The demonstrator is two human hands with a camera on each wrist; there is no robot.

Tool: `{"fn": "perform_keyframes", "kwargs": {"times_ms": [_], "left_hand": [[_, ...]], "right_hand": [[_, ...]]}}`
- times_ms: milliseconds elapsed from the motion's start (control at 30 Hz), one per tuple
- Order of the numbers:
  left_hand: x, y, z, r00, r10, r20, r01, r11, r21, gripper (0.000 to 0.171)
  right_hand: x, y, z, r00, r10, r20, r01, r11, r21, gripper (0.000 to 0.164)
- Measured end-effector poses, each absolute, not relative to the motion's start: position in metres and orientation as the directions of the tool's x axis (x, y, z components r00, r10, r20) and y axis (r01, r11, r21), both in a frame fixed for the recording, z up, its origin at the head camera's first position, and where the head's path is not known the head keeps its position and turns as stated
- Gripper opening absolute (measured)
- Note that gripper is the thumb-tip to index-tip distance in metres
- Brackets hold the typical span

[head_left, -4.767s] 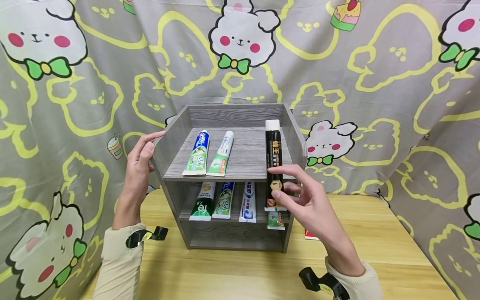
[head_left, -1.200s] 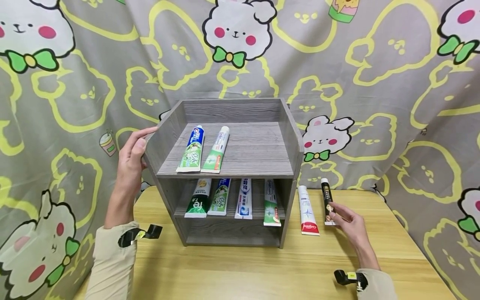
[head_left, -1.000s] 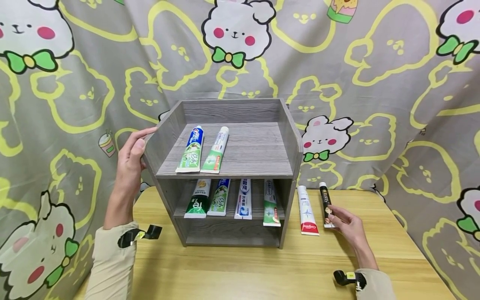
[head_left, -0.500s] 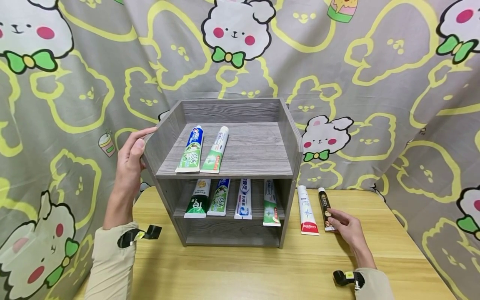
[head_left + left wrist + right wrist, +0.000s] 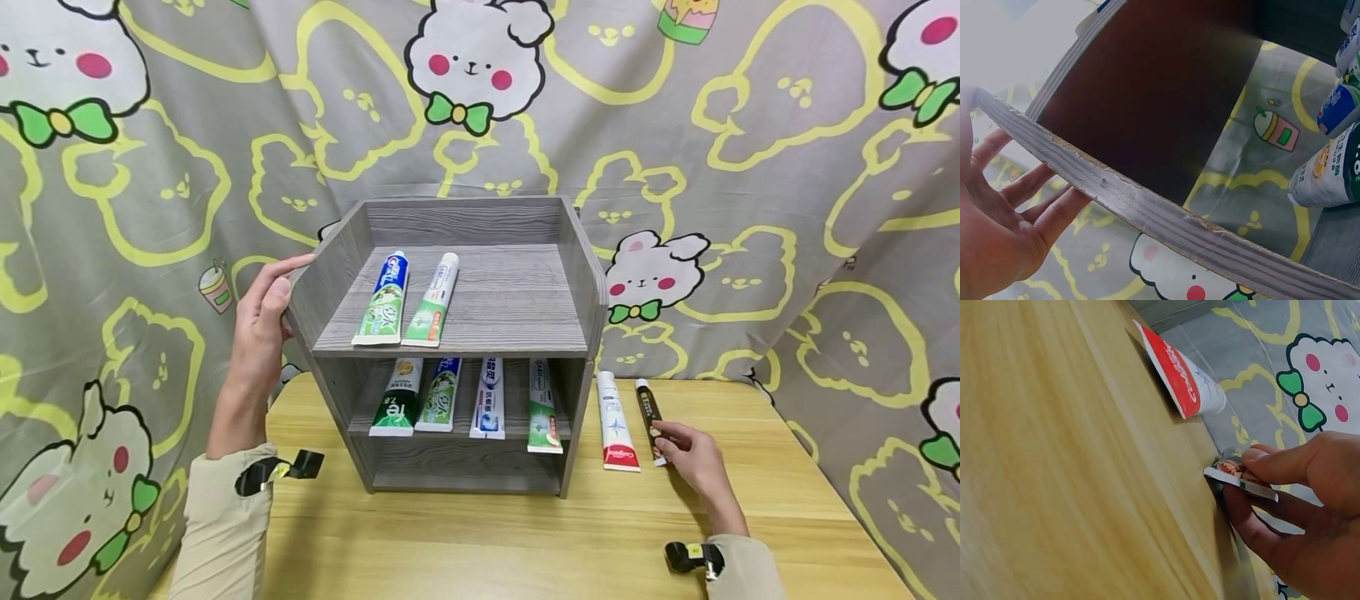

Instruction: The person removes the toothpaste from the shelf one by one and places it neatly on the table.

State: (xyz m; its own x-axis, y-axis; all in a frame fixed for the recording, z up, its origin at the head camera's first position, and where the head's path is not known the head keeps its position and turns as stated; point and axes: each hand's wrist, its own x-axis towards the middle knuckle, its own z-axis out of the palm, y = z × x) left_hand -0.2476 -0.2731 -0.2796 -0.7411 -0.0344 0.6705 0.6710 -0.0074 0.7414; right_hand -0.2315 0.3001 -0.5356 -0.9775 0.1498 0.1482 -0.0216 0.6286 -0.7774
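Observation:
My right hand (image 5: pixel 696 457) pinches the crimped end of a black toothpaste tube (image 5: pixel 648 403) at the right of the table. In the right wrist view, thumb and fingers sit on either face of that flat end (image 5: pixel 1235 475). A white and red Colgate toothpaste tube (image 5: pixel 617 421) lies just left of it, both caps toward the back. My left hand (image 5: pixel 258 321) grips the left side panel of a grey wooden shelf (image 5: pixel 510 312). The left wrist view has the fingers (image 5: pixel 1063 215) behind the panel edge (image 5: pixel 1129 203).
Two toothpaste tubes lie on the top shelf, a blue-green one (image 5: pixel 381 300) and a white-green one (image 5: pixel 432 300). Several more, among them a dark green one (image 5: pixel 395 400), lie on the middle shelf. A patterned curtain (image 5: pixel 750 167) hangs behind the wooden table (image 5: pixel 450 550).
The right hand has carried the black tube from in front of the shelf to the table beside the Colgate tube, lately shifting it slightly toward me. The left hand keeps its grip.

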Motion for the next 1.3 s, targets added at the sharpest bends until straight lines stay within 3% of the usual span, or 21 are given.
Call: {"fn": "perform_keyframes", "kwargs": {"times_ms": [233,933,1300], "left_hand": [[-0.245,-0.276,-0.278,-0.737,-0.015,0.675,0.675,-0.016,0.737,0.041],[-0.245,-0.274,-0.278,-0.738,-0.003,0.675,0.675,-0.020,0.738,0.041],[-0.245,-0.273,-0.277,-0.737,-0.003,0.676,0.676,-0.005,0.737,0.041]], "right_hand": [[-0.233,0.300,-0.538,-0.970,0.150,0.194,-0.049,0.657,-0.753,0.034],[-0.226,0.310,-0.531,-0.980,0.157,0.125,-0.001,0.619,-0.786,0.040],[-0.217,0.307,-0.504,-0.973,0.136,0.185,-0.064,0.612,-0.788,0.043]]}}
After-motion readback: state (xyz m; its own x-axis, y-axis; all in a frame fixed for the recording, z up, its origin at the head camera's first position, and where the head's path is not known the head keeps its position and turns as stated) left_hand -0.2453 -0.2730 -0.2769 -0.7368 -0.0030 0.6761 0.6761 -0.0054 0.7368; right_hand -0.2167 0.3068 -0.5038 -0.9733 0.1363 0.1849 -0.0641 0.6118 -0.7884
